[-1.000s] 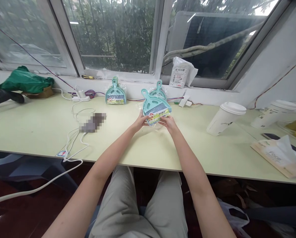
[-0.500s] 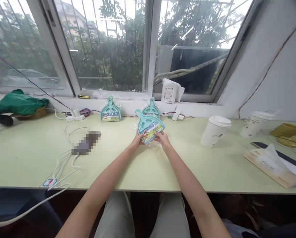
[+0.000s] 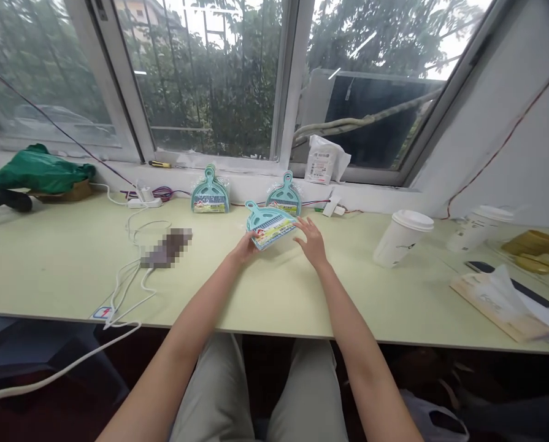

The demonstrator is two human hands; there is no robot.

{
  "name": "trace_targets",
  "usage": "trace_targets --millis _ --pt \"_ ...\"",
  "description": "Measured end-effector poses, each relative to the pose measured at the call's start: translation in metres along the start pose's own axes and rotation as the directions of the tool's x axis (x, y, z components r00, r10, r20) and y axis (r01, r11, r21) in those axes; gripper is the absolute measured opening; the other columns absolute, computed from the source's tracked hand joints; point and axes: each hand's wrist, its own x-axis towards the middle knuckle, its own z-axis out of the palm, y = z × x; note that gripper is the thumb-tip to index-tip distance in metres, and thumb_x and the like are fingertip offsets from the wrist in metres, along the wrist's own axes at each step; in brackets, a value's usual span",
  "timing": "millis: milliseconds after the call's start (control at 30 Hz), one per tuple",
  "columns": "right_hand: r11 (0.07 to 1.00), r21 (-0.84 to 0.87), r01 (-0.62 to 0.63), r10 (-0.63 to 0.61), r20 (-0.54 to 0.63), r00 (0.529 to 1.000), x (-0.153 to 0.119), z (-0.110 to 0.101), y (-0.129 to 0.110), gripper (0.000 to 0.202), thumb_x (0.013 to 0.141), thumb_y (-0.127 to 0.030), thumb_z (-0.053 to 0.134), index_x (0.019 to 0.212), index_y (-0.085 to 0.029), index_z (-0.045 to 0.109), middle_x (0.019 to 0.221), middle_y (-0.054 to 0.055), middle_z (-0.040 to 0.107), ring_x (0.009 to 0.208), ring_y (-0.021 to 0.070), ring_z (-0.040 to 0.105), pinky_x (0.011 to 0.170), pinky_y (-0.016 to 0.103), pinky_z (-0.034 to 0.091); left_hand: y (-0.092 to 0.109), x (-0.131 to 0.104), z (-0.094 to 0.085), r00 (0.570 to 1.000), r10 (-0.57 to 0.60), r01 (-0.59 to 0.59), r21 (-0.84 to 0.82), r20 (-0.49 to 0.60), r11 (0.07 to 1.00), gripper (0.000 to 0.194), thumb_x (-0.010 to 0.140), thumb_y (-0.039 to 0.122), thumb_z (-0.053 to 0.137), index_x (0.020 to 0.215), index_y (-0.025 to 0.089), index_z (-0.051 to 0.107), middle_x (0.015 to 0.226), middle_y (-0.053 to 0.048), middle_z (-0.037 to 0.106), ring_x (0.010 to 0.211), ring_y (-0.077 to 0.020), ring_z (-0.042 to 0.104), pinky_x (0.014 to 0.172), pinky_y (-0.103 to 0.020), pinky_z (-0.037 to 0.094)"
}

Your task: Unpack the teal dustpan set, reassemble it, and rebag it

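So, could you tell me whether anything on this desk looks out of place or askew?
Little stands out: the left hand holds one packaged dustpan set tilted, while two others lean upright against the wall. White cables trail off the desk edge.

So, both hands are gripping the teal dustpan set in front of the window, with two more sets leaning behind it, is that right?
Not quite: the head view shows only the left hand gripping the teal dustpan set; the right hand is open beside it. Two more sets do lean behind.

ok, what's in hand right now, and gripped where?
The left hand holds a packaged teal dustpan set by its lower left edge. The right hand is open beside it, holding nothing.
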Motion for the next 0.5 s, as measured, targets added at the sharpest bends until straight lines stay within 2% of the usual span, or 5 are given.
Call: trace_targets --millis 100,200,333,433,500 --pt "0.997 0.029 -0.065 0.065 0.005 0.998 0.002 -0.002 0.001 0.014 0.085 -0.027 0.061 0.096 -0.024 0.067 0.104 0.004 0.07 0.107 0.0241 0.059 0.095 0.041 0.041 -0.001 -0.002 -0.002 0.997 -0.044 0.039 0.082 0.059 0.996 0.05 0.071 0.019 0.054 0.121 0.016 0.052 0.115 -0.012 0.065 0.094 -0.0203 0.066 0.065 -0.026 0.059" --pt "0.991 0.03 -0.131 0.13 0.037 0.991 0.002 -0.005 0.005 0.009 0.084 -0.029 0.062 0.088 -0.024 0.069 0.086 0.003 0.069 0.087 0.0221 0.058 0.088 0.038 0.042 -0.003 -0.003 -0.003 0.988 -0.094 0.07 0.183 0.127 0.981 0.052 0.071 0.023 0.055 0.122 0.017 0.052 0.118 -0.013 0.064 0.095 -0.023 0.067 0.07 -0.031 0.059" --pt "0.984 0.029 -0.176 0.176 0.002 0.984 0.0 0.0 0.012 0.012 0.084 -0.028 0.061 0.083 -0.023 0.072 0.085 0.006 0.064 0.091 0.0231 0.052 0.088 0.037 0.042 -0.002 -0.006 0.001 0.951 -0.211 0.139 0.296 0.225 0.945 0.054 0.071 0.027 0.055 0.123 0.015 0.051 0.118 -0.015 0.064 0.091 -0.0264 0.069 0.075 -0.038 0.059" --pt "0.97 0.076 -0.231 0.235 -0.054 0.97 -0.002 0.01 0.016 0.01 0.081 -0.028 0.063 0.079 -0.022 0.071 0.094 0.008 0.06 0.099 0.0237 0.05 0.093 0.038 0.041 -0.002 -0.009 0.006 0.946 -0.224 0.141 0.327 0.234 0.934 0.055 0.071 0.028 0.055 0.124 0.014 0.05 0.118 -0.016 0.064 0.09 -0.0274 0.069 0.077 -0.041 0.058" --pt "0.946 0.174 -0.273 0.29 -0.083 0.953 -0.003 0.016 0.018 0.009 0.077 -0.025 0.065 0.083 -0.02 0.069 0.106 0.009 0.057 0.107 0.0232 0.049 0.096 0.038 0.041 -0.003 -0.009 0.009 0.948 -0.224 0.139 0.34 0.228 0.93 0.056 0.071 0.027 0.056 0.125 0.015 0.049 0.119 -0.015 0.064 0.089 -0.0276 0.07 0.077 -0.042 0.058"
